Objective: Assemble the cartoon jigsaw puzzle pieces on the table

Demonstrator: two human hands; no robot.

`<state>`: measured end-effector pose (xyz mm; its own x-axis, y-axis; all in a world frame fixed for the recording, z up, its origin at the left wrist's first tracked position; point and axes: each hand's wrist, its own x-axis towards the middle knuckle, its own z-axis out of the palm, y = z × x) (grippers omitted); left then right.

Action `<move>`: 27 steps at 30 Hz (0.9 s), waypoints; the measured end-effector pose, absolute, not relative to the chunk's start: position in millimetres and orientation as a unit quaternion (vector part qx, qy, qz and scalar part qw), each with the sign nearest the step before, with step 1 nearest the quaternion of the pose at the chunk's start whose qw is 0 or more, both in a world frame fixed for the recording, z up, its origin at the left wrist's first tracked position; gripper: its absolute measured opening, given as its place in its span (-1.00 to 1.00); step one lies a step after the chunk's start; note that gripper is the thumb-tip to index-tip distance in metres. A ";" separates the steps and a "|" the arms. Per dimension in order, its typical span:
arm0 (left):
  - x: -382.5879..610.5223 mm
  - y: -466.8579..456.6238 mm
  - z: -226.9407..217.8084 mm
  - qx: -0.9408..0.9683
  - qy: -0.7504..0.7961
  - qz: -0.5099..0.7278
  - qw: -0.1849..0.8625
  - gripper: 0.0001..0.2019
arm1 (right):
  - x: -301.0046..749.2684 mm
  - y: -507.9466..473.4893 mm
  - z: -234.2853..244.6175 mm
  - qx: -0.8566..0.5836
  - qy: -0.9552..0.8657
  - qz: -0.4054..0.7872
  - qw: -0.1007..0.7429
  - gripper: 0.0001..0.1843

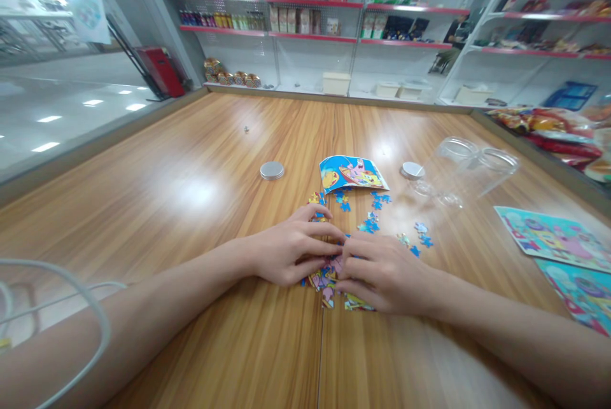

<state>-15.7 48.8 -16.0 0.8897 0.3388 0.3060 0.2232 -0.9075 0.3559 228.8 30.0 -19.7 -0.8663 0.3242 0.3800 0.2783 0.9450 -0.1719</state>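
Over the partly joined jigsaw puzzle (324,282), my left hand (296,247) lies with its fingers apart, touching the pieces. My right hand (386,272) is closed, its bent fingers on the puzzle pieces at the right side; its fingertips are partly hidden. The two index fingers nearly meet. Loose blue puzzle pieces (369,223) lie just beyond my hands, and a few more puzzle pieces (422,234) are scattered to the right. Behind them stands a curved cartoon picture card (356,172).
Two clear plastic jars (482,173) lie on their sides at right, near a silver lid (412,170). Another silver lid (272,170) lies left of the card. Cartoon sheets (558,237) rest at far right. A white cable (102,326) loops by my left forearm. Shelves (315,37) stand behind.
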 end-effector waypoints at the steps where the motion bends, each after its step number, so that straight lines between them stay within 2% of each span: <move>1: -15.7 48.6 -16.3 0.959 0.148 0.185 0.155 -0.74 | 228.0 28.3 -19.7 -0.147 -0.965 0.057 0.210 -0.70; 8: -15.5 49.0 -17.3 0.956 0.145 0.204 0.154 -0.75 | 229.0 26.9 -18.1 -0.140 -0.964 0.080 0.212 -0.83; 14: -17.1 51.1 -19.7 0.958 0.145 0.190 0.158 -0.67 | 229.5 21.8 -15.2 -0.111 -0.976 0.131 0.133 -0.76; 18: -17.7 51.3 -21.9 0.958 0.147 0.191 0.156 -0.63 | 227.5 18.6 -11.7 -0.107 -0.978 0.138 0.117 -0.69; 21: -17.2 50.9 -20.3 0.957 0.148 0.192 0.156 -0.63 | 227.1 18.7 -11.1 -0.106 -0.978 0.129 0.122 -0.72; 24: -16.9 50.5 -16.5 0.958 0.145 0.190 0.159 -0.64 | 228.5 20.7 -12.2 -0.106 -0.975 0.115 0.157 -0.80; 27: -18.0 50.2 -12.6 0.960 0.131 0.177 0.172 -0.62 | 231.3 23.0 -13.6 -0.103 -0.970 0.114 0.188 -0.80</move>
<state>-18.0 50.2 -12.6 0.9028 0.3124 0.2956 0.1905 -0.9067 0.3763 231.3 23.0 -13.6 -0.9079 0.2429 0.3416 0.1569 0.9527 -0.2604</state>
